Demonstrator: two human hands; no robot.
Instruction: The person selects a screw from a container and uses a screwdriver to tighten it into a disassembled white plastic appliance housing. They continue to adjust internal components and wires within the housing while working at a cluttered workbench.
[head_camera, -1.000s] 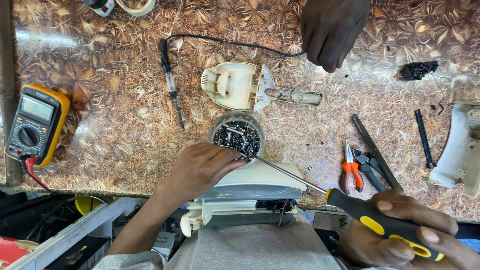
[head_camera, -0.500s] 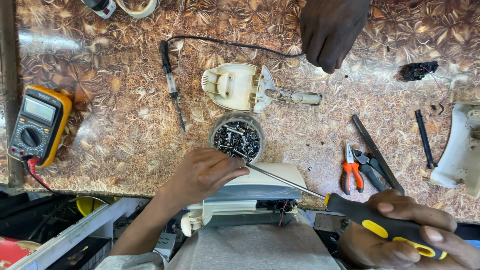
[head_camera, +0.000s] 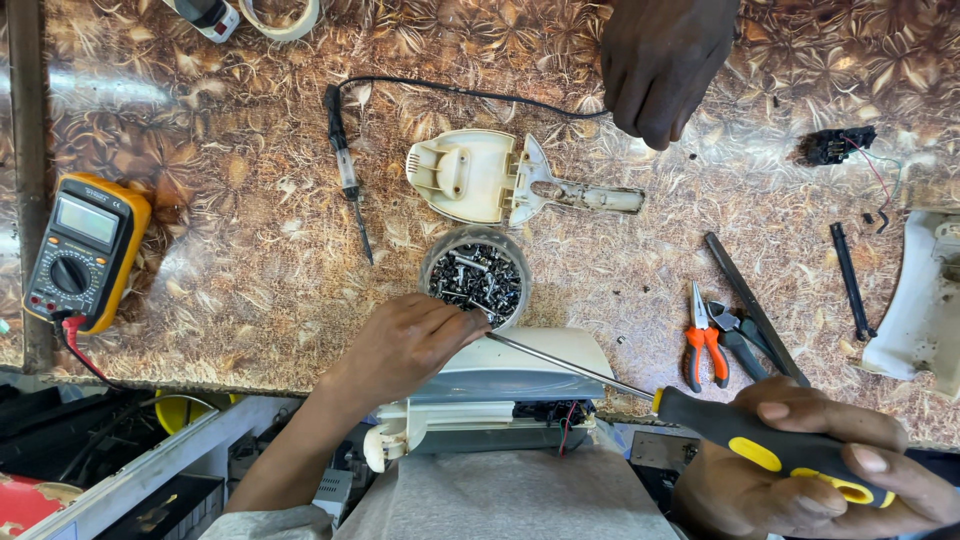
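Observation:
My right hand (head_camera: 800, 470) grips the black and yellow handle of a long screwdriver (head_camera: 640, 385) at the lower right. Its steel shaft runs up-left to my left hand (head_camera: 405, 345), whose fingertips pinch at the tip. Both meet over a white appliance casing (head_camera: 520, 365) at the table's near edge, with wires showing under it. Just beyond my left fingers stands a round tin of screws (head_camera: 477, 275). Whether a screw sits between my fingers is hidden.
A cream casing part (head_camera: 480, 175) and a soldering iron (head_camera: 345, 170) lie mid-table. A yellow multimeter (head_camera: 85, 250) sits left. Orange pliers (head_camera: 705, 345) and dark tools lie right, a white housing (head_camera: 925, 310) far right. Another person's hand (head_camera: 665, 60) rests at the top.
My left hand has slid slightly down and left from the screw tin onto the casing, staying at the screwdriver tip. My right hand has barely shifted.

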